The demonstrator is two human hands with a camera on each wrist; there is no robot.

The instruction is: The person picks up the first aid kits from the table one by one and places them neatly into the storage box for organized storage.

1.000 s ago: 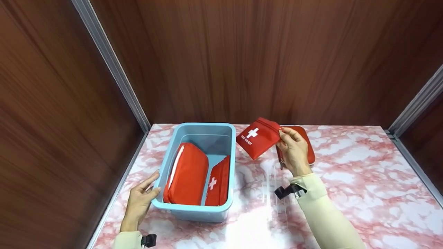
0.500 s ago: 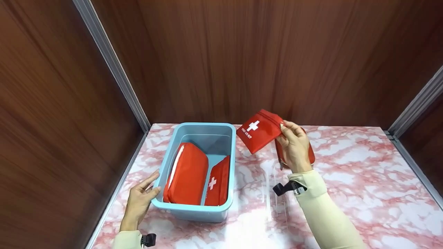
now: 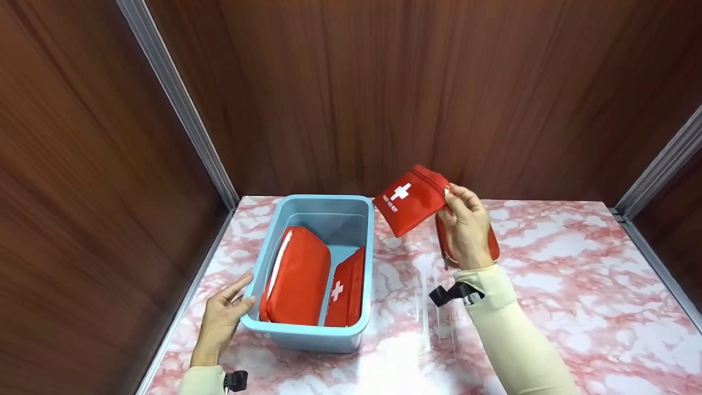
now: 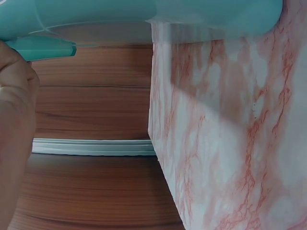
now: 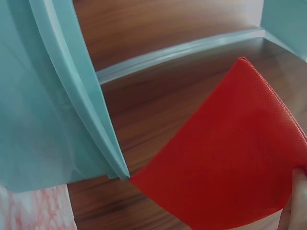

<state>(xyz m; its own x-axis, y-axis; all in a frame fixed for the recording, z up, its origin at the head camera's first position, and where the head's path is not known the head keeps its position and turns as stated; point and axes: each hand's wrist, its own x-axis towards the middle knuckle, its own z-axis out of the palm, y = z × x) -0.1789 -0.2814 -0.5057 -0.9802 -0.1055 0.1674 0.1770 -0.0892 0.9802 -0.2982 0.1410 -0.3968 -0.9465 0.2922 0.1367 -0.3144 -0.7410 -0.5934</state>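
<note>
In the head view my right hand (image 3: 466, 225) pinches a flat red first aid pouch (image 3: 412, 200) by its right corner. The pouch, printed with a white cross, hangs tilted in the air to the right of a light blue bin (image 3: 310, 330). My left hand (image 3: 220, 318) holds the bin's left rim near the front corner. Inside the bin, a thick red zip case (image 3: 299, 280) leans at the left and another red cross pouch (image 3: 345, 291) at the right. The right wrist view shows the held pouch's plain red side (image 5: 225, 163) beside the bin wall (image 5: 53, 110).
Another red zip case (image 3: 492, 245) lies on the pink and white marbled table (image 3: 559, 274), partly hidden behind my right hand. Brown wood panels (image 3: 351, 99) stand behind and at both sides, with metal strips (image 3: 181, 104) at the corners.
My right hand has lifted the pouch higher, from near the table's back edge upward. The left hand and the bin have stayed still.
</note>
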